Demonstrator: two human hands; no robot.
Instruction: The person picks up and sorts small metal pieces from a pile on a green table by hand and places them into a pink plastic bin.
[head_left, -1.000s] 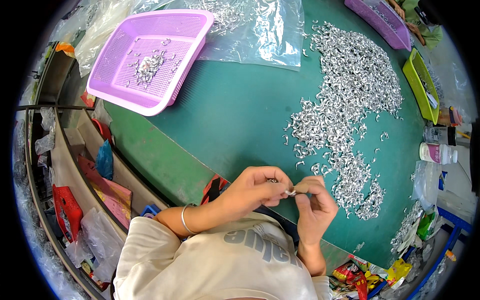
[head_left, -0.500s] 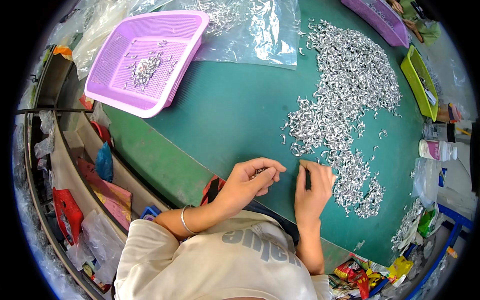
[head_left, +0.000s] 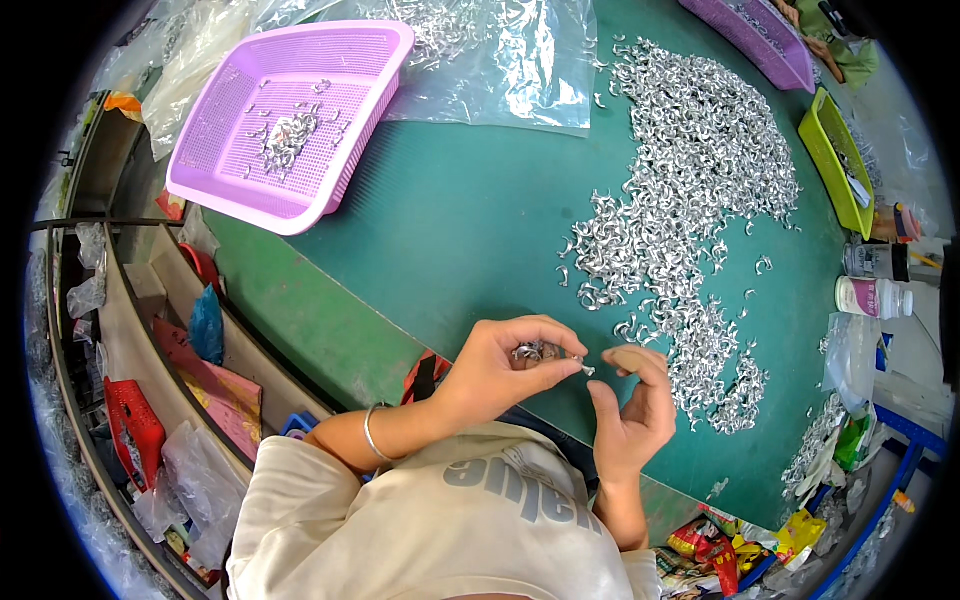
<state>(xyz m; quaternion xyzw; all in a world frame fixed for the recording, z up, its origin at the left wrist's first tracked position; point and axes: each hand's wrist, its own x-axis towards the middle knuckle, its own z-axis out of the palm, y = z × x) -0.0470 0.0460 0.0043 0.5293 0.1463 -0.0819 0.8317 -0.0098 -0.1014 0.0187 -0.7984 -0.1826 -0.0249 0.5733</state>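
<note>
My left hand [head_left: 500, 375] cups a small cluster of silver metal clips [head_left: 535, 352] and pinches one clip [head_left: 582, 369] between thumb and fingertip, a silver bangle on its wrist. My right hand [head_left: 632, 402] is just right of it, fingers curled and apart, the forefinger tip close to the pinched clip; I see nothing in it. Both hands hover above the near edge of the green table [head_left: 470, 220]. A big spread of the same silver clips [head_left: 690, 200] lies on the table to the right of my hands.
A purple mesh basket [head_left: 340, 170] with a few clips stands at the far left. Clear plastic bags [head_left: 510, 60] lie at the back, a second purple basket [head_left: 760, 45] and a lime tray [head_left: 835, 165] at the right. Bottles [head_left: 872, 296] stand by the right edge.
My right hand, which was down at the edge of the clip pile half a second ago, has lifted back next to my left hand. The left hand has closed on a clip.
</note>
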